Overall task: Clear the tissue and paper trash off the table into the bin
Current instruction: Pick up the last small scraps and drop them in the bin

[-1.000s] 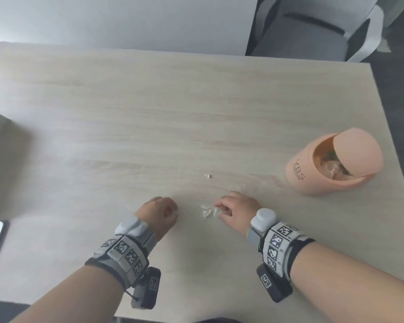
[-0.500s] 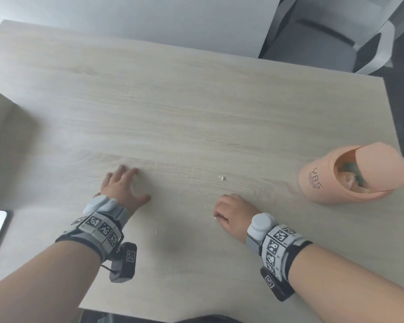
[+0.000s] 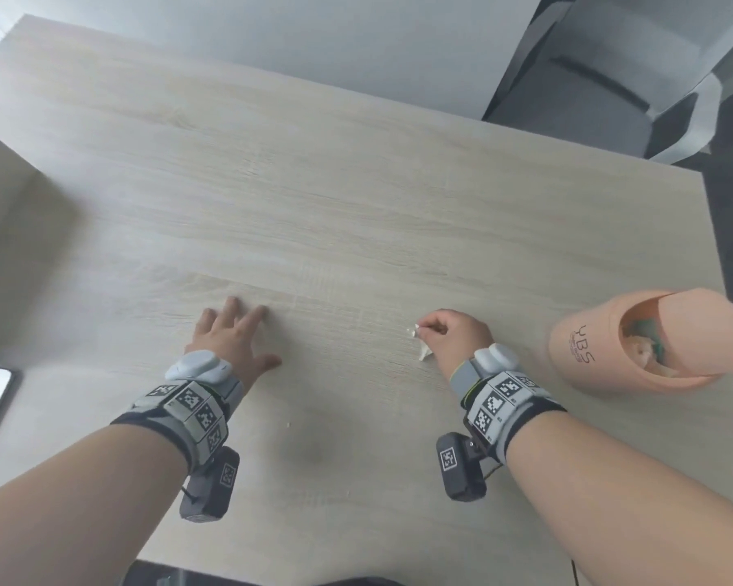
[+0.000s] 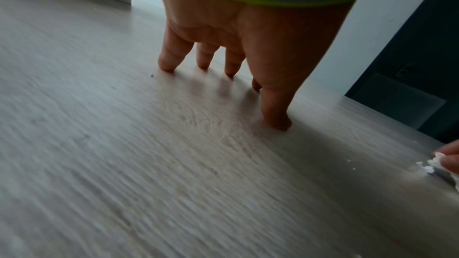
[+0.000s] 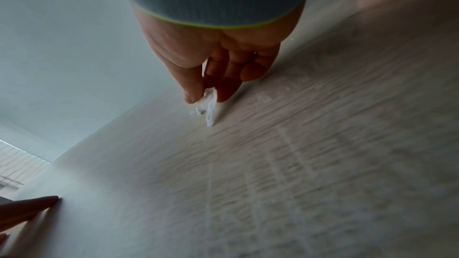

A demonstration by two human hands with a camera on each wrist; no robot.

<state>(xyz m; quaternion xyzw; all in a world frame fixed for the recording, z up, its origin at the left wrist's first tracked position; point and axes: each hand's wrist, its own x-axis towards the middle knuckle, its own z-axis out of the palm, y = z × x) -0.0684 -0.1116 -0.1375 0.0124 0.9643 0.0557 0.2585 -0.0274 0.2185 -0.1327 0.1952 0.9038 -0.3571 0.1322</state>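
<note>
Table [image 3: 356, 196] of pale wood grain fills the head view, with a grey chair [image 3: 610, 78] beyond its far edge. Next in size, the peach bin [image 3: 589, 353] sits near the right edge, its swing lid tipped and trash visible inside. Just to its left, the right hand [image 3: 449, 336] pinches the tissue scraps [image 5: 209, 105] between thumb and fingertips, low over the wood. Well apart on the other side, the left hand [image 3: 229, 336] holds nothing: its fingers [image 4: 171, 56] are spread and straight, tips pressed to the surface. Smallest of all, a white crumb [image 3: 288, 425] lies between the forearms, and another speck [image 4: 151, 75] sits just beside the left fingertips.

Such tissue looks featherlight, limp and easily torn, so a firm pinch across the bunched middle should serve better than a grip on a trailing corner. Crumbs this small probably need a fingertip pinch.
</note>
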